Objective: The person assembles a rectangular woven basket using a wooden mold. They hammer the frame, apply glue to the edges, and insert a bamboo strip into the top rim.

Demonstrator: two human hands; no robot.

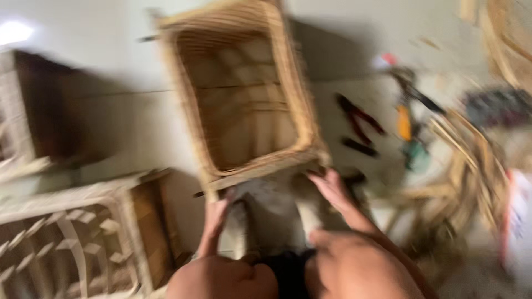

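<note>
Head view, much blurred by motion, shows the left hand [217, 213] reaching up to the near-left corner of a rectangular wicker basket [244, 94], its fingers seemingly closed on the rim there, while the right hand [332, 188] presses against the near-right corner with fingers spread along the lower edge; how firm either hold is cannot be told through the blur. The basket sits on the pale floor [111, 111] just ahead of the person's bare knees [288, 271], its open top facing the camera and its body tilted a little. Both hands meet it only at the near corners, so the far end is unsupported, and I judge it could swing or slip if lifted from this edge alone; loose cane ends along the rim could also prick the fingers. To the right, red-handled pliers [360, 124] and other small tools [410, 122] lie on the floor close to the basket's side, and a sideways shove might scatter them or bring the right hand down on a blade. A tangle of rattan strips [471, 166] lies beyond, and woven furniture pieces [72, 243] crowd the left, leaving little room to turn the basket.
</note>
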